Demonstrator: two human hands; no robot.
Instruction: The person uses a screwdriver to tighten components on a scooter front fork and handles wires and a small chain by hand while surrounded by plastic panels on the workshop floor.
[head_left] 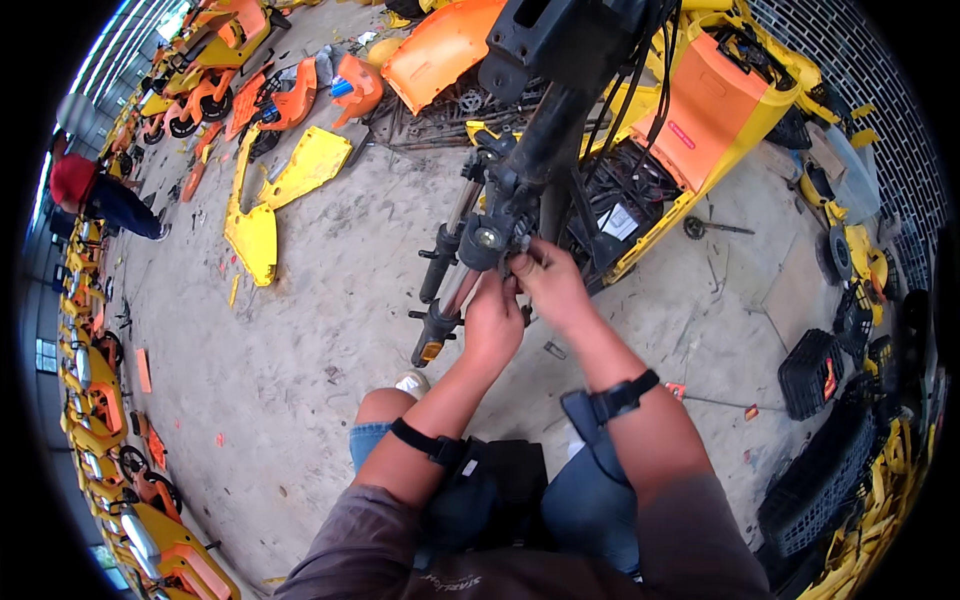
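Observation:
Right in front of me hangs the dark front fork (440, 262) of a stripped scooter, with its black steering tube (548, 135) slanting up and away. At the fork's clamp (487, 240), my left hand (494, 318) is closed, thumb and fingers pinched together just under the clamp. My right hand (552, 284) is closed too, its fingertips pressed against the clamp's right side. The two hands nearly meet there. Whatever small part they pinch is hidden by the fingers. An orange reflector (431, 351) shows at the fork's lower end.
An orange and yellow scooter body (705, 110) with exposed wiring stands behind the fork. Yellow panels (255, 235) lie on the concrete floor at left. Rows of scooters (95, 400) line the left side, where a person in red (75, 185) bends. Black crates (808, 375) sit at right.

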